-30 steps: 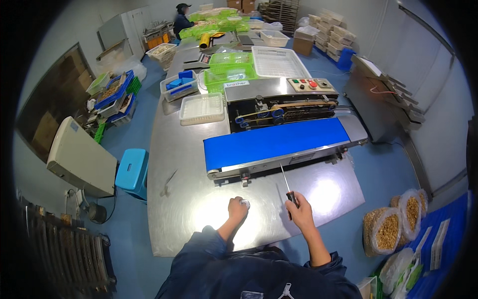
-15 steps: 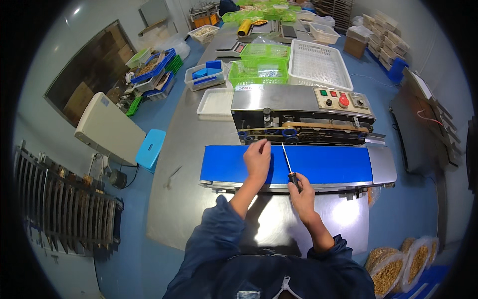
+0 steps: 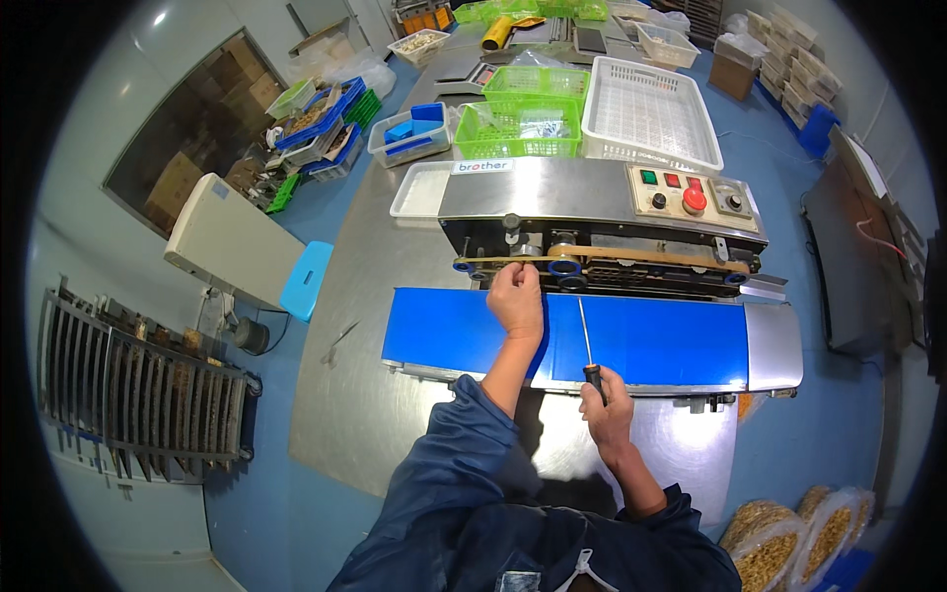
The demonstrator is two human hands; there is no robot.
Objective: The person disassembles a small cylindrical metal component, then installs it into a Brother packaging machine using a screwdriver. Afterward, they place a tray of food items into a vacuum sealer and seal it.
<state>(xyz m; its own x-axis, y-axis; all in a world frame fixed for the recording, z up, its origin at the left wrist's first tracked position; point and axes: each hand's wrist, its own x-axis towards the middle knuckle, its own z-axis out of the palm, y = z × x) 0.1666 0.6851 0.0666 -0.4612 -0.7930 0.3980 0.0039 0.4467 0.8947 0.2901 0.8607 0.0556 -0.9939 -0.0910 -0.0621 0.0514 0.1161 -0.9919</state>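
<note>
Blue conveyor belt (image 3: 651, 340) lies under both arms. Left hand (image 3: 515, 298) pinches the sealer's drive band (image 3: 612, 259); right hand (image 3: 609, 403) fist-grips a screwdriver (image 3: 589, 353), tip unapplied. Adjustment appears unfinished.

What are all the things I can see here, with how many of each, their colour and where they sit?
sealing machine: one, steel, middle of the table
conveyor belt: one, blue, in front of the machine
steel table: one, grey, under the machine
green baskets: at least two, behind the machine
white crate: one, right of the baskets
white tray: one, left of the machine
blue stool: one, on the floor at left
bagged goods: several clear bags, tan contents, lower right
screwdriver: one, black handle, shaft lying over the belt
left hand: at the machine's belt guide
right hand: closed on the screwdriver handle
</note>
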